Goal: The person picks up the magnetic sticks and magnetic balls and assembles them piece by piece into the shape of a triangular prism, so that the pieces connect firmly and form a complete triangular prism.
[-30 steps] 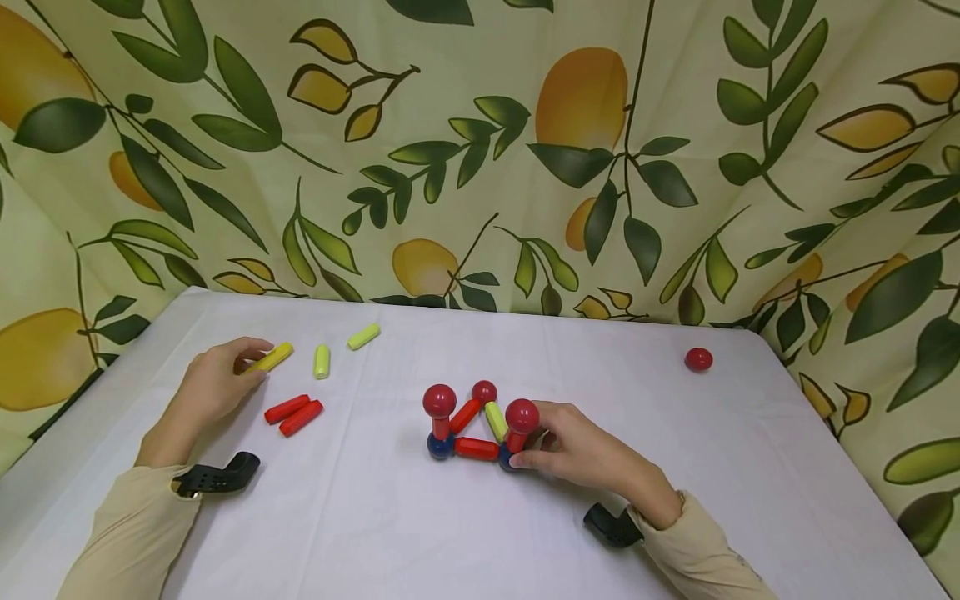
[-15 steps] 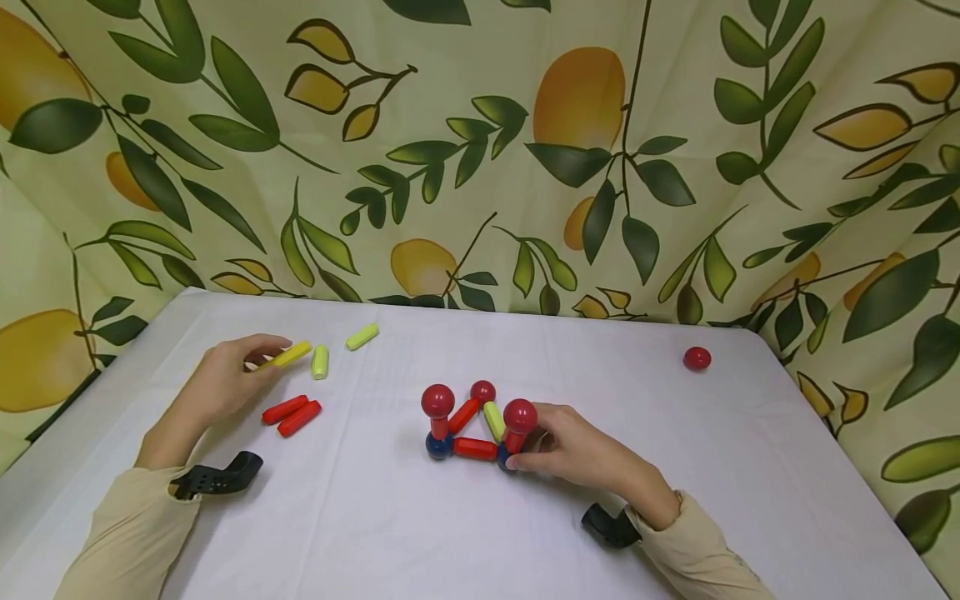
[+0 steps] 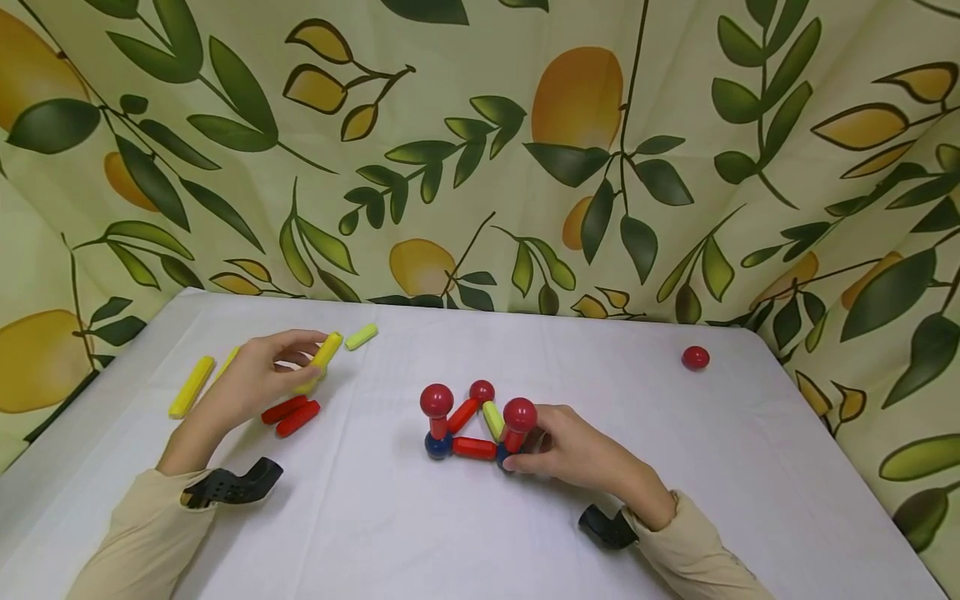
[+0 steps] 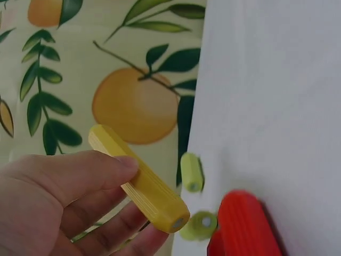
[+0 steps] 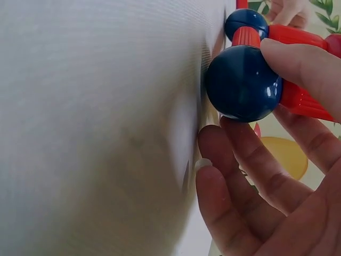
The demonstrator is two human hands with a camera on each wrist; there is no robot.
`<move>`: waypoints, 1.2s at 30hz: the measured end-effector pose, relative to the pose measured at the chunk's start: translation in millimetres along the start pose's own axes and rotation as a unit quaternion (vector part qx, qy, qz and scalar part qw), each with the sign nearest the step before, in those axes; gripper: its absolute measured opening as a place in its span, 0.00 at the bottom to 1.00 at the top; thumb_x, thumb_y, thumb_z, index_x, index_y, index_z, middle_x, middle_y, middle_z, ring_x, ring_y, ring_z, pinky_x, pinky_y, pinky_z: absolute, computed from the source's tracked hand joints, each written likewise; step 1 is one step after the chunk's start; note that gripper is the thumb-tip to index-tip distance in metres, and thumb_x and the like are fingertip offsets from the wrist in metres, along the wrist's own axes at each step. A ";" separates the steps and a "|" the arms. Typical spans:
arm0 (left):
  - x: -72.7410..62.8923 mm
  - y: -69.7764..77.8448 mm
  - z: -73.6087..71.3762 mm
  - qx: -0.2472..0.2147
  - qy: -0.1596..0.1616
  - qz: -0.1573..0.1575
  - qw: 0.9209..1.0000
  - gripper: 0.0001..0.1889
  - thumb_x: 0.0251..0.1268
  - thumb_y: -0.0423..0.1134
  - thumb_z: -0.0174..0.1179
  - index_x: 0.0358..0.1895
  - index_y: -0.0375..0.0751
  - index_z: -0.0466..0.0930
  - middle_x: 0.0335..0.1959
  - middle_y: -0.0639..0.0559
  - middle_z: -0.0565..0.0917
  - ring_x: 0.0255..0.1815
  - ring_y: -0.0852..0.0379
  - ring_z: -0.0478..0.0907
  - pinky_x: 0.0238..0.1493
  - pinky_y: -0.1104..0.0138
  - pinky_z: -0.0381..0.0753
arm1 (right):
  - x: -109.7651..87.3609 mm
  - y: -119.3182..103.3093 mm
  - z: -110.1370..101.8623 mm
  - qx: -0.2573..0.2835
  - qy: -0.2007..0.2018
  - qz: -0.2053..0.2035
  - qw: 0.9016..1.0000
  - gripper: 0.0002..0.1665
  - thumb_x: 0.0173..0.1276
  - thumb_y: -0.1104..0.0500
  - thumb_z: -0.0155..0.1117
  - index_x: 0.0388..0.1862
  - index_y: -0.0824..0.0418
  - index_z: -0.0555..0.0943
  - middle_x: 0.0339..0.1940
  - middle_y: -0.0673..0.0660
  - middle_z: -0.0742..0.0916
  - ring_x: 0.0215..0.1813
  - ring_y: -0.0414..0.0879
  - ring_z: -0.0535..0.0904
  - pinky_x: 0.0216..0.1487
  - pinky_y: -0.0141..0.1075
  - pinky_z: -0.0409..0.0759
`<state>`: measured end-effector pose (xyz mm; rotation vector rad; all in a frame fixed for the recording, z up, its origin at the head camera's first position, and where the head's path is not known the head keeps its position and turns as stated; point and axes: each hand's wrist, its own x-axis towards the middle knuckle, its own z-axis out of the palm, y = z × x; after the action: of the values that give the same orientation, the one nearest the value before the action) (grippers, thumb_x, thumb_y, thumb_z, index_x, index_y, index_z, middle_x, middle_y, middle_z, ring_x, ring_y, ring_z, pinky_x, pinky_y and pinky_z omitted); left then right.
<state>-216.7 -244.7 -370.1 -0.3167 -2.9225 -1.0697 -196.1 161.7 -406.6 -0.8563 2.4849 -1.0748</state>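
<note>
My left hand pinches a yellow magnetic rod between thumb and fingers, raised at the left of the table. Mid-table stands a small frame of magnetic rods and balls. Its triangular base has a front red rod, a light green rod, a left blue ball and a back red ball. Two upright red rods carry red balls on top. My right hand grips the frame's right corner, thumb and fingers around the other blue ball.
Two red rods lie side by side below my left hand. A yellow rod lies left of it, with another partly behind the wrist. A light green rod lies farther back, and a second nearby. One loose red ball sits far right.
My left hand has lifted the yellow rod and carried it right, over a light green rod, turning it more upright. Two yellow rods behind the hand now show. My right hand keeps its grip.
</note>
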 end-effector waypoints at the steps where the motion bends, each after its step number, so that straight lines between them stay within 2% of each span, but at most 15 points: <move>1: -0.1 2.7 1.5 -0.003 -0.001 0.006 1.000 0.25 0.64 0.34 0.65 0.64 0.38 0.75 0.52 0.39 0.84 0.50 0.45 0.82 0.47 0.70 0.83 | -0.1 -0.2 -0.2 0.000 0.000 0.000 1.000 0.15 0.59 0.53 0.76 0.40 0.54 0.81 0.32 0.45 0.84 0.34 0.38 0.78 0.36 0.30 0.79; 3: -0.2 7.7 4.7 -0.011 -0.002 0.018 1.000 0.24 0.63 0.34 0.66 0.64 0.39 0.76 0.52 0.40 0.85 0.50 0.46 0.82 0.44 0.76 0.81 | -0.3 -0.5 -0.7 -0.002 0.001 0.000 1.000 0.14 0.59 0.53 0.76 0.40 0.54 0.81 0.32 0.45 0.84 0.33 0.38 0.78 0.36 0.30 0.79; 6: -0.5 14.1 9.1 -0.026 -0.009 0.024 0.999 0.24 0.64 0.34 0.66 0.63 0.38 0.76 0.51 0.39 0.84 0.50 0.46 0.82 0.43 0.77 0.81 | -0.6 -0.6 -1.3 -0.007 0.003 0.001 1.000 0.14 0.59 0.53 0.76 0.40 0.54 0.82 0.32 0.45 0.85 0.33 0.38 0.78 0.35 0.30 0.79; 14: -1.5 29.3 17.7 -0.061 -0.012 0.038 0.997 0.24 0.63 0.32 0.65 0.64 0.35 0.75 0.51 0.40 0.83 0.48 0.51 0.80 0.45 0.77 0.80 | 0.1 -0.1 -1.5 -0.017 0.015 0.013 1.000 0.13 0.59 0.54 0.76 0.39 0.54 0.82 0.32 0.45 0.85 0.32 0.38 0.79 0.34 0.30 0.79; 19: -3.6 41.5 23.6 -0.102 -0.012 0.051 0.993 0.26 0.62 0.31 0.66 0.64 0.32 0.73 0.51 0.39 0.82 0.47 0.56 0.80 0.46 0.76 0.81 | 0.2 0.8 -2.3 -0.025 0.031 0.031 0.999 0.13 0.59 0.54 0.76 0.39 0.54 0.82 0.32 0.46 0.85 0.33 0.39 0.80 0.33 0.30 0.80; 27: -6.1 56.7 36.8 -0.144 -0.022 0.061 0.987 0.21 0.62 0.29 0.65 0.59 0.35 0.75 0.47 0.42 0.83 0.46 0.55 0.80 0.47 0.72 0.82 | 0.3 4.2 -1.6 -0.022 0.047 0.028 0.998 0.13 0.59 0.54 0.76 0.39 0.54 0.82 0.33 0.46 0.85 0.32 0.39 0.80 0.33 0.30 0.80; 32: -9.3 66.2 46.4 -0.183 -0.037 0.055 0.981 0.19 0.62 0.29 0.64 0.56 0.35 0.74 0.46 0.43 0.83 0.46 0.53 0.80 0.46 0.72 0.83 | 1.8 3.6 0.4 -0.015 0.049 0.020 0.998 0.13 0.59 0.54 0.76 0.39 0.54 0.82 0.33 0.46 0.86 0.33 0.39 0.80 0.34 0.30 0.80; 36: -13.7 78.4 54.1 -0.219 -0.055 0.061 0.972 0.17 0.63 0.30 0.64 0.53 0.36 0.74 0.44 0.43 0.83 0.47 0.51 0.81 0.46 0.70 0.83 | 2.0 2.2 0.6 -0.016 0.050 0.026 0.998 0.13 0.59 0.53 0.75 0.40 0.54 0.82 0.33 0.47 0.86 0.33 0.39 0.80 0.34 0.30 0.80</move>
<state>-185.0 -154.2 -362.7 -0.5706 -2.6788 -1.7209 -198.2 161.4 -408.7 -0.7610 2.5972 -1.0876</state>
